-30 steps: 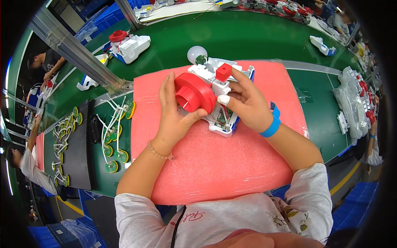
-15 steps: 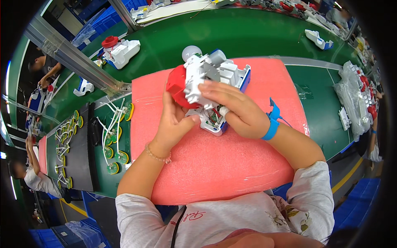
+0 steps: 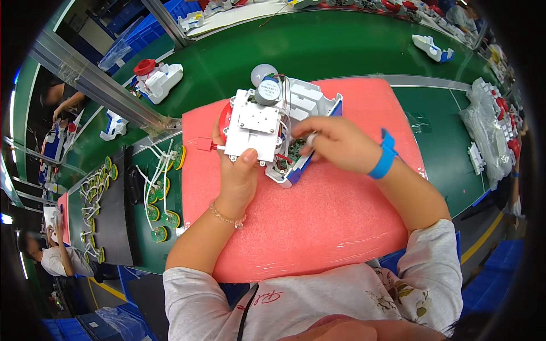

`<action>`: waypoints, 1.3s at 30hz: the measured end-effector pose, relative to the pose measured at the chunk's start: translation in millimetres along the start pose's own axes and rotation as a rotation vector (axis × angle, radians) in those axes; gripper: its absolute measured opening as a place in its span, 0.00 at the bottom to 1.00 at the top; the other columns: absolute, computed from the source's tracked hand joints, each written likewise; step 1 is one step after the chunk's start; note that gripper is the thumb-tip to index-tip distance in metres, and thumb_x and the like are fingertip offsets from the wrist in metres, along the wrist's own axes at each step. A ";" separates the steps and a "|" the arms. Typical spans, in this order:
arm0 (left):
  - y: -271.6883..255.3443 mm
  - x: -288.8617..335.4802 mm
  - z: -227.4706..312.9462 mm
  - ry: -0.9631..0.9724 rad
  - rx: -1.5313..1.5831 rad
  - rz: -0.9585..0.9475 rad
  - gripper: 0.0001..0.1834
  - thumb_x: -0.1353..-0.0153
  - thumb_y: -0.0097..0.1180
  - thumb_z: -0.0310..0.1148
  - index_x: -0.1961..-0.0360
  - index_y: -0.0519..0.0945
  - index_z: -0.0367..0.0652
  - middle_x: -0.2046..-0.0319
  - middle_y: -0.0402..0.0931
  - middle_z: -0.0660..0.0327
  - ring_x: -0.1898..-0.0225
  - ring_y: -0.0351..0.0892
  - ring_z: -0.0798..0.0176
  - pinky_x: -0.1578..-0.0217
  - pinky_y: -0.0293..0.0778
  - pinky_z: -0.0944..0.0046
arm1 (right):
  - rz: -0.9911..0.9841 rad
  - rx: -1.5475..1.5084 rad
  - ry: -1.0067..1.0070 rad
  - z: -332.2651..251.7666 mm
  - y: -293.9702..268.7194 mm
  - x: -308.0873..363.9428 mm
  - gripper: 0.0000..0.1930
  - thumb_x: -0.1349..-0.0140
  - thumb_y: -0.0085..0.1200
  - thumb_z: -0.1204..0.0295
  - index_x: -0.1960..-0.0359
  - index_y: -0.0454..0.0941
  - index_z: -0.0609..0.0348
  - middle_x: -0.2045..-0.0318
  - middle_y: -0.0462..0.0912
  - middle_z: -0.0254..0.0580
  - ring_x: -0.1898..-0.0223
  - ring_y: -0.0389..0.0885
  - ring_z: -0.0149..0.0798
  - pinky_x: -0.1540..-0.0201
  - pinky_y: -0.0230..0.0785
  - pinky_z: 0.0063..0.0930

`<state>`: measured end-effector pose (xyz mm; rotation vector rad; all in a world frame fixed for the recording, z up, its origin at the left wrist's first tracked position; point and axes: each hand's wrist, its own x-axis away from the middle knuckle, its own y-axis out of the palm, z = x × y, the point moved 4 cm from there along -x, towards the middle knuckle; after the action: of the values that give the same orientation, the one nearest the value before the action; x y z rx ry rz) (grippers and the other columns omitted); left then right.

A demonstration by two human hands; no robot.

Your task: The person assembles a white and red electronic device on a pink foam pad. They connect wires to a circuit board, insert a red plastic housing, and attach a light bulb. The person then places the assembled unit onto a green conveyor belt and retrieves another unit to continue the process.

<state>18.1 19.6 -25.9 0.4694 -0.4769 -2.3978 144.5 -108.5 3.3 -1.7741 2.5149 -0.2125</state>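
My left hand (image 3: 240, 173) grips a white plastic gearbox unit (image 3: 250, 142) with its thumb on the near edge. On the unit sits a round silver motor (image 3: 268, 91), and a red part (image 3: 225, 120) shows at its left side. The unit leans over a white and blue housing (image 3: 315, 96), whose inside shows a green circuit board (image 3: 296, 149) and thin wires (image 3: 286, 108). Over the board, my right hand (image 3: 344, 146) has its fingers curled together beside the wires; a small white piece shows at its fingertips, and what they hold is unclear. A red connector (image 3: 206, 145) sticks out leftward.
A pink foam mat (image 3: 307, 227) lies under the work. Several green round boards with white cables (image 3: 159, 210) lie to the left, beside a black panel (image 3: 111, 210). A white housing with a red ring (image 3: 162, 82) stands behind the metal post (image 3: 96, 74). Bagged parts (image 3: 483, 131) sit at right.
The gearbox unit has been turned so its flat white face and motor point upward. My right hand has left the unit and moved to the wires by the circuit board.
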 end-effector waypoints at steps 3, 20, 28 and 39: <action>-3.6 -1.0 -2.6 -0.011 0.000 -0.050 0.35 0.50 0.56 0.45 0.44 0.58 0.42 0.49 0.65 0.61 0.48 0.66 0.62 0.47 0.63 0.60 | 0.079 0.412 -0.257 9.1 14.0 -7.2 0.13 0.46 0.40 0.79 0.60 0.71 0.65 0.66 0.75 0.45 0.66 0.75 0.37 0.63 0.68 0.29; -12.3 -4.4 -3.5 -0.080 0.046 -0.035 0.36 0.48 0.53 0.45 0.42 0.51 0.48 0.51 0.64 0.59 0.51 0.67 0.61 0.53 0.68 0.60 | 0.038 0.261 -0.387 3.0 23.6 -8.1 0.07 0.49 0.54 0.71 0.69 0.75 0.60 0.72 0.74 0.41 0.70 0.72 0.38 0.68 0.65 0.31; 2.3 -2.5 8.4 0.037 -0.168 0.015 0.42 0.51 0.58 0.43 0.41 0.48 0.44 0.50 0.62 0.58 0.52 0.67 0.63 0.55 0.67 0.63 | 0.096 0.769 -0.522 -1.1 19.0 -0.3 0.08 0.53 0.49 0.80 0.69 0.72 0.62 0.73 0.74 0.47 0.71 0.75 0.47 0.68 0.68 0.36; 2.4 -4.7 6.8 0.043 -0.245 -0.052 0.48 0.56 0.65 0.37 0.41 0.44 0.41 0.48 0.57 0.54 0.46 0.61 0.60 0.48 0.63 0.60 | 0.140 0.509 -0.256 10.7 28.5 -10.9 0.06 0.51 0.44 0.82 0.69 0.70 0.64 0.74 0.76 0.54 0.70 0.75 0.53 0.68 0.67 0.41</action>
<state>19.7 22.3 -17.9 0.4266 -0.1493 -2.4490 122.9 -89.7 -11.7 -1.3291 2.1433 -0.5255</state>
